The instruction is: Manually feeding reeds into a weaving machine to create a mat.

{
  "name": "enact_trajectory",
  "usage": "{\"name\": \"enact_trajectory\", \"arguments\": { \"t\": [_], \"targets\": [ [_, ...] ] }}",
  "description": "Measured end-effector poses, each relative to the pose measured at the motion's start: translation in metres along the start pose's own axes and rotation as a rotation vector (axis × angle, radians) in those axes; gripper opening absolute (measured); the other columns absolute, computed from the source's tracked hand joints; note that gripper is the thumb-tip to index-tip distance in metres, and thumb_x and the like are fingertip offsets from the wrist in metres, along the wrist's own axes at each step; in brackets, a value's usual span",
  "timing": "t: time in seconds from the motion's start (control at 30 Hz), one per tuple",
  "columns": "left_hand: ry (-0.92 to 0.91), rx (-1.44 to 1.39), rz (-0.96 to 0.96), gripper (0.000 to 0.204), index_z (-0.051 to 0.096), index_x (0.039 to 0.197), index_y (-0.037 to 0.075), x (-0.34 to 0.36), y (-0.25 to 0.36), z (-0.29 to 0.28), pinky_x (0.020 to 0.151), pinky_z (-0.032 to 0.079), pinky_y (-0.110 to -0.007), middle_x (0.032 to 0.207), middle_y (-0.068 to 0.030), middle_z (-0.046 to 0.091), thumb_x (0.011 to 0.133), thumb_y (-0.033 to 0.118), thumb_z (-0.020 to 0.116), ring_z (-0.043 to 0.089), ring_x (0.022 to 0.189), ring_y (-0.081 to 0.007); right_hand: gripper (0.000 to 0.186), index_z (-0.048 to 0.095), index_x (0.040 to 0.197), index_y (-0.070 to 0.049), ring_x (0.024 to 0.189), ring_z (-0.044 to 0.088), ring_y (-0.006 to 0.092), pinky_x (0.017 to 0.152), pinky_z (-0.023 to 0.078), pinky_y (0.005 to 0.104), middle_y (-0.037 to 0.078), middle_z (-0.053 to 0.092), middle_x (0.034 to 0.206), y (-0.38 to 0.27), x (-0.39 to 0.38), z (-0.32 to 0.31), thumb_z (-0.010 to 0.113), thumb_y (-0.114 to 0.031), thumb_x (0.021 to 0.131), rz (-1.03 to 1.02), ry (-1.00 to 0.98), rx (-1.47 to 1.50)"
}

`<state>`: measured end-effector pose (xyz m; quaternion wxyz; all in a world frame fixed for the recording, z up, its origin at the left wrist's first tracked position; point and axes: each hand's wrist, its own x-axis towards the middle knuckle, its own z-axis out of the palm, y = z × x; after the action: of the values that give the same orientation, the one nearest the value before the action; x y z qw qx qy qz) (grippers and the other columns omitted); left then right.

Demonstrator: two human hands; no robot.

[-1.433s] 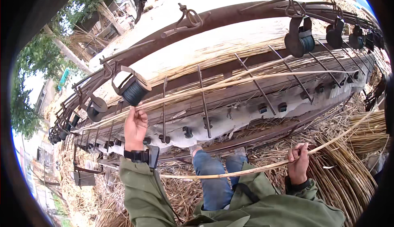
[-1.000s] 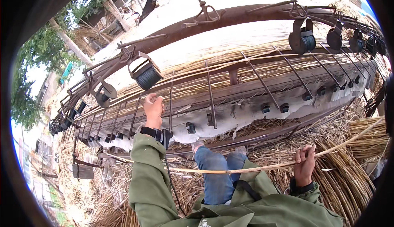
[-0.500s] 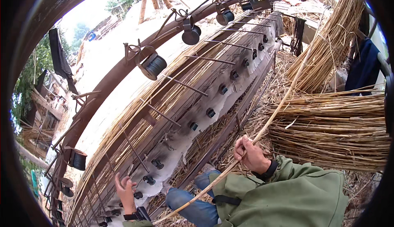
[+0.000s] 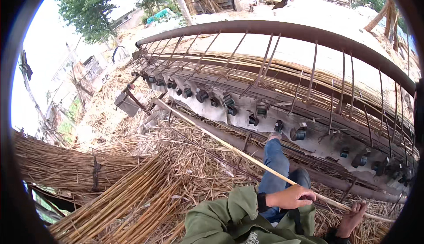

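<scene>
A long pale reed stalk (image 4: pixel 247 158) slants across in front of my body, from the upper left down to the lower right. My left hand (image 4: pixel 289 197) is closed around it over my knees. Farther right, my right hand (image 4: pixel 352 219) has its fingers closed on the same stalk near its right-hand end. Beyond the stalk stands a long metal frame (image 4: pixel 282 27) with thin rods sticking out from it. Along the frame's pale lower strip hang several dark wire spools (image 4: pixel 298 132).
Bundled reeds (image 4: pixel 66 160) lie at the left, with loose reed stalks (image 4: pixel 119 195) in front of them. Straw (image 4: pixel 198 180) litters the ground. A rusty pipe (image 4: pixel 260 152) runs low along the frame, close to my foot. Laid reeds (image 4: pixel 265 74) stretch lengthwise across the frame.
My view has swung left along the frame. My left hand, empty with its fingers curled before, now grips the reed stalk. The right hand still holds it, and the stalk now slopes the other way.
</scene>
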<state>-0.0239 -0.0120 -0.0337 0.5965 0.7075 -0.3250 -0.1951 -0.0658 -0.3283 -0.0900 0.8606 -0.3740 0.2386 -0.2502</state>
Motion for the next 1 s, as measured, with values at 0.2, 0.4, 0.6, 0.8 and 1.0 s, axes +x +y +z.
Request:
{"name": "enact_trajectory", "arguments": {
  "t": [0.2, 0.4, 0.6, 0.8, 1.0],
  "targets": [
    [-0.090, -0.200, -0.124, 0.038, 0.049, 0.118, 0.002, -0.001, -0.060, 0.036, 0.073, 0.046, -0.028, 0.099, -0.0076, 0.059, 0.086, 0.021, 0.057, 0.057, 0.084, -0.0151, 0.026, 0.051, 0.090, -0.013, 0.062, 0.041, 0.0075, 0.050, 0.033, 0.0212, -0.003, 0.043, 0.072, -0.006, -0.016, 0.038, 0.046, -0.038, 0.092, 0.062, 0.070, -0.127],
    [0.172, -1.204, -0.393, 0.034, 0.047, 0.121, 0.009, 0.004, -0.072, 0.027, 0.072, 0.047, -0.023, 0.113, -0.0038, 0.054, 0.091, 0.023, 0.051, 0.056, 0.086, -0.0090, 0.037, 0.053, 0.091, -0.012, 0.063, 0.045, 0.0126, 0.057, 0.036, 0.0285, 0.001, 0.048, 0.068, 0.005, -0.024, 0.049, 0.052, -0.049, 0.086, 0.146, -0.120, -0.192],
    [0.507, -1.267, -0.163, 0.025, 0.052, 0.112, 0.006, -0.013, -0.095, 0.014, 0.075, 0.049, -0.024, 0.113, -0.0074, 0.055, 0.092, 0.021, 0.048, 0.057, 0.088, -0.0126, 0.035, 0.052, 0.095, -0.012, 0.060, 0.043, 0.0109, 0.052, 0.035, 0.0282, 0.000, 0.047, 0.070, 0.000, -0.032, 0.072, 0.044, -0.046, 0.090, 0.271, -0.080, -0.182],
    [0.940, -1.079, 0.008, 0.021, 0.054, 0.098, 0.004, -0.050, -0.068, -0.037, 0.069, 0.049, -0.025, 0.095, -0.0104, 0.060, 0.091, 0.023, 0.051, 0.058, 0.076, -0.0136, 0.033, 0.044, 0.107, -0.008, 0.075, 0.041, 0.0064, 0.061, 0.036, 0.0208, -0.002, 0.042, 0.084, -0.008, 0.008, 0.029, 0.042, -0.038, 0.094, -0.022, -0.141, -0.080],
    [1.386, -0.781, 0.187, 0.021, 0.052, 0.093, 0.005, -0.076, -0.020, -0.121, 0.057, 0.044, -0.021, 0.079, -0.0053, 0.058, 0.091, 0.025, 0.051, 0.051, 0.062, -0.0084, 0.056, 0.032, 0.128, 0.000, 0.099, 0.047, 0.0139, 0.084, 0.042, 0.0280, 0.008, 0.047, 0.114, -0.040, 0.049, -0.029, 0.045, -0.040, 0.091, -0.347, -0.089, -0.013]
  ]
}}
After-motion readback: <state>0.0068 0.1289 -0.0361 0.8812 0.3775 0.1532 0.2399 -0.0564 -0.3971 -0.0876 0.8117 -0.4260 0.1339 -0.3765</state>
